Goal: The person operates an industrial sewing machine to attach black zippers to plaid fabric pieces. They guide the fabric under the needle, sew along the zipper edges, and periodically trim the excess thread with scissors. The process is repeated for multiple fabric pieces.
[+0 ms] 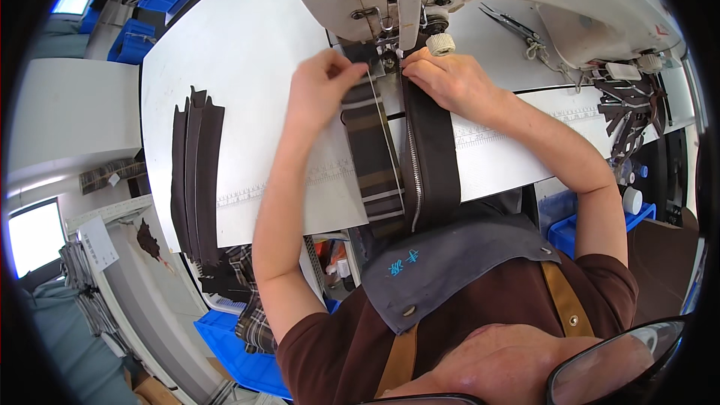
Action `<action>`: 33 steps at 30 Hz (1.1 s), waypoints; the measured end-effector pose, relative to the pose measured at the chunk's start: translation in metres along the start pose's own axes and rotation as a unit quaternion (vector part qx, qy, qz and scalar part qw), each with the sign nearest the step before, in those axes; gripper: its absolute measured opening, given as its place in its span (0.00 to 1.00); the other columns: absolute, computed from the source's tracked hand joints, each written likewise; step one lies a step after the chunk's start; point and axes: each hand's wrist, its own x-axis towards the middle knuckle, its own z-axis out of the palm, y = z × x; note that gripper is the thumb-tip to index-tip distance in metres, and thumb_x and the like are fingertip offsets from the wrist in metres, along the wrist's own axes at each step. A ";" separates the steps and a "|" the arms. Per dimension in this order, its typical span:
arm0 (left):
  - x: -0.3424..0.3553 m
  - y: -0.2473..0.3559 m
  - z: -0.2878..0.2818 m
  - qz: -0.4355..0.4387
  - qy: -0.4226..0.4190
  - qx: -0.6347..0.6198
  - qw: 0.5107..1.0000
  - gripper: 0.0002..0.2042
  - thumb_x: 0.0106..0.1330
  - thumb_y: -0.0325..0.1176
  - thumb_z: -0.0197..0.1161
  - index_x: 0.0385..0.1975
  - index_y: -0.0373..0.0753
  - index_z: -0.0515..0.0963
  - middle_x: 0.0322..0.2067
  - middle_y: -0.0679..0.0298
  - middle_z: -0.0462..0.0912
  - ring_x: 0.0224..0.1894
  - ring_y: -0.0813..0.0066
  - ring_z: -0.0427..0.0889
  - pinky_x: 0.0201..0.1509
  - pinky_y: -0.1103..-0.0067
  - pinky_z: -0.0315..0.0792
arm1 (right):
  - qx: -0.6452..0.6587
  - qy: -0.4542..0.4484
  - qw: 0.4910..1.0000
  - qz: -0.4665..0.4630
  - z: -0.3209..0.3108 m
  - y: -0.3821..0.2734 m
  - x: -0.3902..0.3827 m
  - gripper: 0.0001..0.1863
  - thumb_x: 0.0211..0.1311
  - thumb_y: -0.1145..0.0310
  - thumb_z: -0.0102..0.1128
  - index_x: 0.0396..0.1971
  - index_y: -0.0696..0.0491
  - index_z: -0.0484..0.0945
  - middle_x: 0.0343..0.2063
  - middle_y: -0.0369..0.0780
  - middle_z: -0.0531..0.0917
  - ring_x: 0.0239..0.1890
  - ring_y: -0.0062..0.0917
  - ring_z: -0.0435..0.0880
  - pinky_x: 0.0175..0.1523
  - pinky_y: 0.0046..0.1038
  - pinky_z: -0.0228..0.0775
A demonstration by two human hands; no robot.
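Note:
Beneath the needle area of a white sewing machine [409, 0] lies plaid fabric [367, 154] with brown and grey bands. Beside it, a dark fabric strip with a metal zipper [413, 157] hangs toward me over the table edge. My left hand [319, 90] is at the left of the presser foot, finger and thumb pinched together. A thin pale cord [386, 135] runs from those fingertips down across the plaid. My right hand [450, 82] is closed on the upper end of the zipper strip, just right of the foot. The right fingertips are partly hidden.
Dark cut strips [199, 172] lie on the white table at the left. Scissors [514, 22] rest behind my right hand, near a cord. A bundle of zipper ends [634, 112] sits at the far right. A ruler scale [480, 133] crosses the tabletop. Blue bins [244, 352] stand below.

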 end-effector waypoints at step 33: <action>0.001 -0.017 0.008 0.312 0.313 0.158 0.883 0.11 0.54 0.22 0.60 0.38 0.38 0.77 0.44 0.63 0.77 0.49 0.65 0.74 0.58 0.64 0.58 | -0.031 -0.012 0.998 -0.046 -0.002 -0.002 -0.001 0.06 0.51 0.75 0.54 0.31 0.56 0.72 0.31 0.39 0.75 0.31 0.30 0.80 0.31 0.30 0.73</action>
